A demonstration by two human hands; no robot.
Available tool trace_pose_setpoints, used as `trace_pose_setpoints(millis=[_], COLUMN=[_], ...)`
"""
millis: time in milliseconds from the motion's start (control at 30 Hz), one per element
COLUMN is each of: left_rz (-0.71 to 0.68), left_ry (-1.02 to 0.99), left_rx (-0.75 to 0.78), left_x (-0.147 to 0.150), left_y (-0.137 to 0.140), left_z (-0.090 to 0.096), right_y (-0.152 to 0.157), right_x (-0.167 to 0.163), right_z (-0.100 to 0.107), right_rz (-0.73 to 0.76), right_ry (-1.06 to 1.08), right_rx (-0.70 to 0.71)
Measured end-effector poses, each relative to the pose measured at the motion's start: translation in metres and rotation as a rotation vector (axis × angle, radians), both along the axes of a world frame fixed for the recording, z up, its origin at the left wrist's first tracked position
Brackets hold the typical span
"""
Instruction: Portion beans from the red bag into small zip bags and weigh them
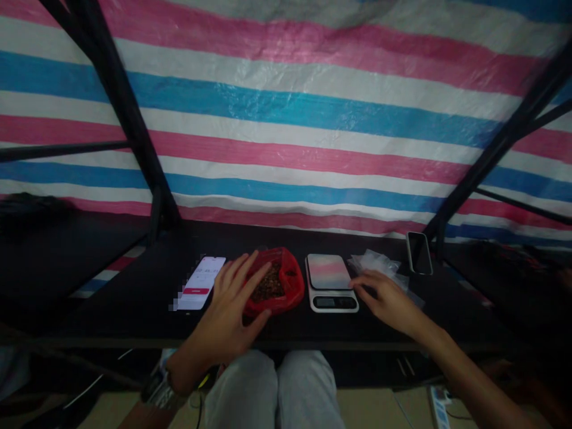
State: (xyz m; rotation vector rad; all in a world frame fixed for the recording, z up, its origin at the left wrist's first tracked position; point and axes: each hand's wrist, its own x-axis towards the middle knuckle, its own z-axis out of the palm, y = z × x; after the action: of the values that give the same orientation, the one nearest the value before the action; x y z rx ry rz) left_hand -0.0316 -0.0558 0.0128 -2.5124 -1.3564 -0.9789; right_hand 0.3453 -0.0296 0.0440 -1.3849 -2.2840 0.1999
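My left hand (235, 304), fingers spread, reaches over the left side of a red plastic bag (292, 286). The bag's mouth is open, showing small brown grains or pieces (270, 285) inside; whether my fingers touch it I cannot tell. On its right stands a white digital kitchen scale (330, 283) with a shiny plate and a dark display. At the scale's right edge is my right hand (379, 298), its fingers bent and the fingertips close to the plate's corner. Clear plastic bags (378, 262) lie behind and beside that hand, partly covered by it.
A phone with a lit screen (201, 283) lies left of the red bag. Another phone (419, 253) with a dark screen is at the back right. Black metal posts (134, 131) rise on both sides of the black table (286, 333), before a striped plastic sheet (304, 125).
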Motion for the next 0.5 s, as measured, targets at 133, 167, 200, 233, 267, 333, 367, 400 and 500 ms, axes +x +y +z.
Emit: trace_pose_setpoints(millis=[133,167,200,233,267,333,367,400,500], left_rz=[-0.164,-0.215,-0.249,-0.280,-0.295,-0.326,-0.301,-0.300,-0.251], left_ry=[-0.067,-0.060,-0.051,-0.050,-0.047,-0.023,-0.014,-0.012,-0.011], left_rx=[0.206,0.265,0.283,0.298,0.309,0.340,0.331,0.350,0.351], left_x=[0.049,0.060,0.070,0.078,0.085,0.092,0.092,0.091,0.081], left_y=[-0.031,-0.038,-0.044,-0.049,-0.055,-0.065,-0.070,-0.074,-0.081], left_z=[-0.027,-0.038,-0.050,-0.063,-0.075,-0.097,-0.106,-0.113,-0.126], right_y=[-0.022,-0.025,-0.026,-0.027,-0.028,-0.029,-0.029,-0.029,-0.031], right_x=[0.014,0.014,0.014,0.013,0.013,0.012,0.011,0.011,0.007], right_z=[-0.018,-0.021,-0.024,-0.027,-0.029,-0.032,-0.033,-0.034,-0.034], right_rz=[-0.051,-0.057,-0.059,-0.059,-0.061,-0.073,-0.082,-0.097,-0.149], right_ry=[-0.171,-0.209,-0.240,-0.263,-0.280,-0.304,-0.315,-0.326,-0.366], right_rx=[-0.070,-0.069,-0.065,-0.059,-0.051,-0.036,-0.035,-0.036,-0.067])
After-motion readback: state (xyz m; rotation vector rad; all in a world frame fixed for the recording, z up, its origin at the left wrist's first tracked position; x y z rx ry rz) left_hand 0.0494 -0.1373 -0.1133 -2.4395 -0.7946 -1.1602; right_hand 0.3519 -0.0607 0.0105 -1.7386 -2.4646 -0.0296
